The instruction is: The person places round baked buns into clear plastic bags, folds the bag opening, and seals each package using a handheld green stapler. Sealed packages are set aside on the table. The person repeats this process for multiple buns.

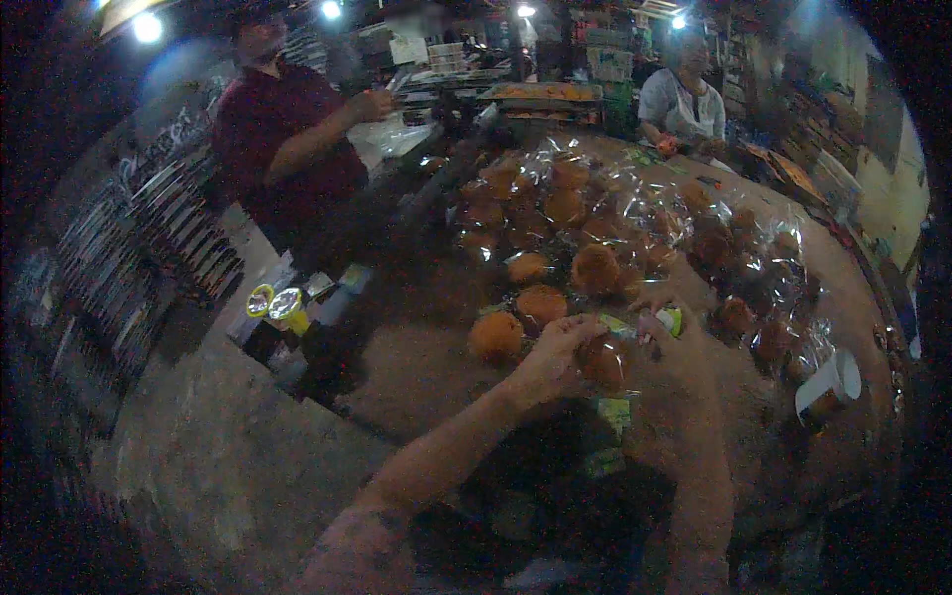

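My left hand (560,342) has its fingers closed at the top of a bagged round bun (605,365), beside a small green label (615,325). To its right, my right hand (662,327) grips a small green-and-white item (670,321), too blurred to name. Orange-brown buns (496,337) lie just left of my left hand, and several more in shiny clear bags (565,206) cover the table behind both hands. Green cards or labels (613,416) lie below the bun that I hold.
A person in dark red (283,139) stands across the left side; another in white (682,104) is behind the table (387,367). A white cup (828,387) is at right, yellow-lidded containers (286,305) at left. Stacked trays (540,94) stand at the back.
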A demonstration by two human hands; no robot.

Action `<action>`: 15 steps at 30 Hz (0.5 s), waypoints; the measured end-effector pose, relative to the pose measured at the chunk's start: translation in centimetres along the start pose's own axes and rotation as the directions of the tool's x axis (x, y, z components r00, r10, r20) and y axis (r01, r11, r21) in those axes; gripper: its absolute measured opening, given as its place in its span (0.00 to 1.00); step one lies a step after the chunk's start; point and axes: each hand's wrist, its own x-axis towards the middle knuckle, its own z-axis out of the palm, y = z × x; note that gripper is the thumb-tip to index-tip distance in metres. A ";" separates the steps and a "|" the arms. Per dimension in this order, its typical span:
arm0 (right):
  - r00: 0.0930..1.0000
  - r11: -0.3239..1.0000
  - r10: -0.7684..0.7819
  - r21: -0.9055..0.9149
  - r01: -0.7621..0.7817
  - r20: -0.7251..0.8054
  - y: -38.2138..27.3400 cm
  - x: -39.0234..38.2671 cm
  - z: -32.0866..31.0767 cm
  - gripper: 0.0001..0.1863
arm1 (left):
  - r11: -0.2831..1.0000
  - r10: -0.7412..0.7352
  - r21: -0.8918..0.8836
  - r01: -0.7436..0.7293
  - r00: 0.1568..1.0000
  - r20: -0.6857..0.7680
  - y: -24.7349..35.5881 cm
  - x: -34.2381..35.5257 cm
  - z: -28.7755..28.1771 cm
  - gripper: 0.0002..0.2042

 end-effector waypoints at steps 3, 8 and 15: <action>0.984 0.985 -0.098 0.155 0.075 0.151 -0.4 -0.2 0.0 0.11 | 0.965 0.116 0.207 -0.162 0.969 0.217 0.4 -0.8 0.3 0.08; 0.924 0.962 -0.132 0.271 0.032 0.359 -1.4 -1.3 0.6 0.12 | 0.976 -0.048 0.214 -0.043 0.914 0.403 1.2 -2.4 0.2 0.26; 0.935 0.994 -0.029 -0.087 0.063 0.353 -3.3 -1.9 1.6 0.10 | 0.749 0.071 0.539 -0.386 0.855 0.513 0.5 -3.4 -2.8 0.48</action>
